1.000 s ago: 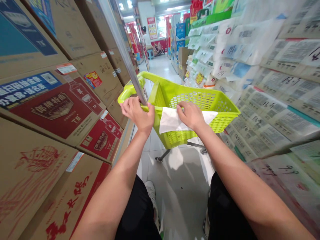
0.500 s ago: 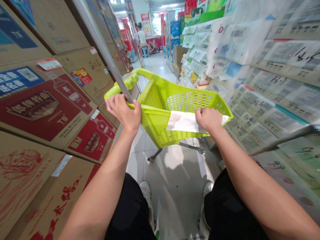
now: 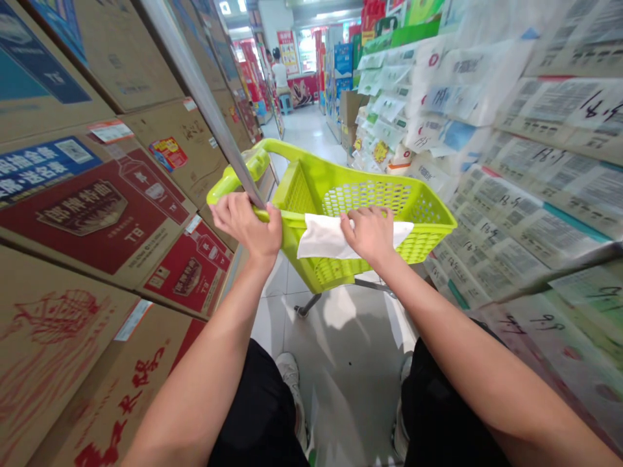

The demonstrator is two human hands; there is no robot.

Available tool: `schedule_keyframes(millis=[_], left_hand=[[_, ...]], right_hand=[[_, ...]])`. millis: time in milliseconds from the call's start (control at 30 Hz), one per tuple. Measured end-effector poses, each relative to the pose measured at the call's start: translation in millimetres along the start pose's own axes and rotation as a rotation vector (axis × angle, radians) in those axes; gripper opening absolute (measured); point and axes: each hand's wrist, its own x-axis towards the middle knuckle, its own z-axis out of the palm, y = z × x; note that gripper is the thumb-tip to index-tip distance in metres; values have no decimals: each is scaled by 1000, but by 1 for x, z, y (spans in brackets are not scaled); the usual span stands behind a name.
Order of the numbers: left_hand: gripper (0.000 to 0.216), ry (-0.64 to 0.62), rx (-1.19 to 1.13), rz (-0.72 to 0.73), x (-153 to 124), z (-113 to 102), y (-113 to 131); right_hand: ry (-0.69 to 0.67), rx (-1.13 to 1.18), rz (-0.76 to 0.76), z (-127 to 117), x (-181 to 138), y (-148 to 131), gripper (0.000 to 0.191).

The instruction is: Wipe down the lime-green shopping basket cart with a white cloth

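Observation:
A lime-green plastic shopping cart point(image 3: 428, 214) stands in the aisle in front of me. My left hand point(image 3: 248, 224) is closed around the cart's near rim at its left corner, beside the green handle point(image 3: 243, 170). My right hand point(image 3: 372, 232) presses a white cloth point(image 3: 324, 239) flat against the near rim, fingers bent over it. The cloth drapes over the rim's outer face. The basket looks empty inside.
Stacked cardboard boxes point(image 3: 97, 214) with red labels wall the left side. Shelves of white packaged goods point(image 3: 525, 168) line the right. The pale tiled floor point(image 3: 350, 350) runs ahead down the aisle, where a person point(image 3: 279, 71) stands far off near a blue stool.
My right hand slid the cloth right along the rim toward the cart's corner, then back left to the middle. My left hand kept its grip on the rim.

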Motion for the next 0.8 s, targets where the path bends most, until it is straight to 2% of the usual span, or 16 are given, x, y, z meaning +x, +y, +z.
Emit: schedule_keyframes(millis=[100,167,267,333,433,600,700,800], left_hand=[[17,-8,-11,-7,5,4,-11],[16,-6,-20,-9,12,6,-21],[16,12,-20,5,22,9,-37],[16,27,-17,6,26,9,-45],[17,42,-29,-10,27,8,-48],[17,44,-49,-100,11,0,-21],[18,12,-71,-139,-1,-8,4],[21,-23,-97,-123,-8,-13,16]], right_hand=[[48,-1,-55,1,0,-6,47],[-52,-8,-30,2,1,-1,51],[-201,-74,102,2,1,16,67],[-227,-121,161,2,-1,30,71],[-213,-156,162,4,-3,45,70],[-137,-144,116,7,-2,39,67],[-98,-47,45,7,0,18,63],[-48,60,-79,6,-2,-5,60]])
